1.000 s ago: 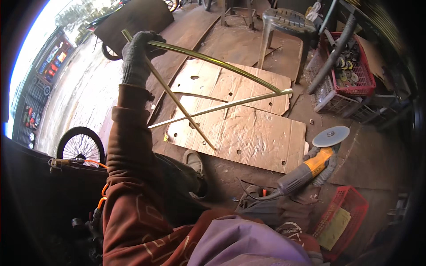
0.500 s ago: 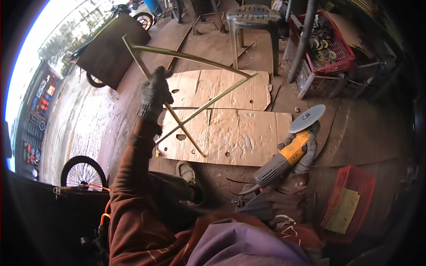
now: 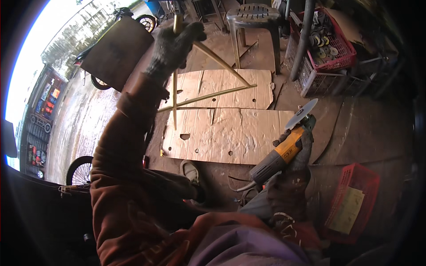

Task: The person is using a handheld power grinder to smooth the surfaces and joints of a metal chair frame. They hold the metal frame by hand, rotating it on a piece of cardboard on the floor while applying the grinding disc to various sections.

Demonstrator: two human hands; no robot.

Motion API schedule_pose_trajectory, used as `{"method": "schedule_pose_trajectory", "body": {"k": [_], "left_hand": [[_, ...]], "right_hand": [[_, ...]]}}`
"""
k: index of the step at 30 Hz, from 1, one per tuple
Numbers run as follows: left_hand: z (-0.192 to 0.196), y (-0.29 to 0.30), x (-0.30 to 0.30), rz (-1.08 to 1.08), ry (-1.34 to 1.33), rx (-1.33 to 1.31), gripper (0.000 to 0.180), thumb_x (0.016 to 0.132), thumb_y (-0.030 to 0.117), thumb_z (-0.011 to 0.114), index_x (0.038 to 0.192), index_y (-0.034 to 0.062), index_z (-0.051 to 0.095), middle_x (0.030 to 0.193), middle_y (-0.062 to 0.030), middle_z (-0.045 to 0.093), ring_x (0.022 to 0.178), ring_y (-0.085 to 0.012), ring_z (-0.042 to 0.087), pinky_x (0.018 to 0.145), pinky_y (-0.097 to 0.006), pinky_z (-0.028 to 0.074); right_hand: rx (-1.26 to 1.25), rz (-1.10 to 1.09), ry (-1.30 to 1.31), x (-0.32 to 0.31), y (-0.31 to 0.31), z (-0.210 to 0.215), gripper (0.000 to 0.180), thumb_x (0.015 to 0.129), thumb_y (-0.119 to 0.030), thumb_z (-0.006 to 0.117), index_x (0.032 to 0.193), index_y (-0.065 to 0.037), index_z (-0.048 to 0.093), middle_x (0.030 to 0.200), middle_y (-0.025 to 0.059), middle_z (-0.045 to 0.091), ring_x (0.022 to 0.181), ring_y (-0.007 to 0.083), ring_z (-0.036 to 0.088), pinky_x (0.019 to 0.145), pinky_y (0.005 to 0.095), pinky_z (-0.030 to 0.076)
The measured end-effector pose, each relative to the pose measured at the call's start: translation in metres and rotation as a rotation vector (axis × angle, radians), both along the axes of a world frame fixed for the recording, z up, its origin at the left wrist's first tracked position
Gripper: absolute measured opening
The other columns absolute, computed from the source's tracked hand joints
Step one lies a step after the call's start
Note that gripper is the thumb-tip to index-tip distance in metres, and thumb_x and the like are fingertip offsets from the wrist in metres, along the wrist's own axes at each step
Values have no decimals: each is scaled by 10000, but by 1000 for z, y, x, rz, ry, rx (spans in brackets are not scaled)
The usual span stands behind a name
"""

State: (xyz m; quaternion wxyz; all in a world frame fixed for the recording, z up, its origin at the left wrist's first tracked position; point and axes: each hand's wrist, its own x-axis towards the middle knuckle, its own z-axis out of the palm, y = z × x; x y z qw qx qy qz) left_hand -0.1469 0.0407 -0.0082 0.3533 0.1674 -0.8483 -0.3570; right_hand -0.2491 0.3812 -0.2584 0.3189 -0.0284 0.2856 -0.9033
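My left hand (image 3: 172, 48), in a grey knit glove, is closed round one bar of a thin brass-coloured metal frame (image 3: 224, 92). The frame is raised over flattened cardboard sheets (image 3: 248, 133) on the floor, its bars crossing and meeting in a point at the right. Low on the right, my right hand (image 3: 304, 148), gloved too, grips a yellow and grey angle grinder (image 3: 288, 148). A pale round disc (image 3: 301, 114) is fitted at the grinder's far end, apart from the frame. From its rear, a cord (image 3: 245, 188) trails down by my leg.
Beyond the cardboard stands a dark plastic stool (image 3: 254, 17). A red crate (image 3: 335, 55) of grinding discs sits at the back right, beside a slanted pole (image 3: 305, 40). Another red basket (image 3: 355, 199) lies near right. A brown board (image 3: 117, 53) leans against a motorbike at far left.
My left hand has risen up and to the right, and the frame has turned with it, now seen more edge-on. The grinder has shifted slightly left, its disc tilted more steeply.
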Motion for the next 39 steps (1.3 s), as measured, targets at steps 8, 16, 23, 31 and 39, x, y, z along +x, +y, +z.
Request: {"method": "schedule_pose_trajectory", "body": {"k": [8,16,23,31,39], "left_hand": [[45,19,-25,-288,-293,-393,221,969,209,652,1019,21,756,836,-118,728,718,-206,695,629,-345,569],[56,66,-18,-269,-733,-195,191,896,162,667,1020,56,767,843,-49,722,707,-131,679,628,-304,553],[-47,47,-35,-730,-388,-846,218,989,197,648,1136,44,702,836,-142,743,689,-264,743,671,-367,615],[-125,52,29,-797,-411,-903,250,789,44,633,1024,72,714,792,-64,671,765,-277,648,786,-413,497],[-190,84,13,217,-41,-75,270,840,25,645,1098,85,697,1208,-255,631,1209,-428,600,1036,-473,497]], "right_hand": [[-50,-1,34,-16,19,-8,609,940,-560,673,1245,-43,571,1006,138,704,865,297,725,845,536,614],[-45,-5,-11,-19,11,-23,661,903,-560,715,1246,-18,554,977,126,692,843,301,719,834,547,619],[-95,67,-81,-19,8,-23,631,921,-496,711,1362,-80,539,1032,126,686,853,289,732,780,529,648],[72,-54,-59,-13,3,-26,660,925,-525,672,1348,-40,523,991,156,686,824,298,732,710,506,658],[60,-4,-6,-17,7,-20,677,922,-518,660,1363,-26,512,986,151,682,802,303,725,730,511,655]]}}
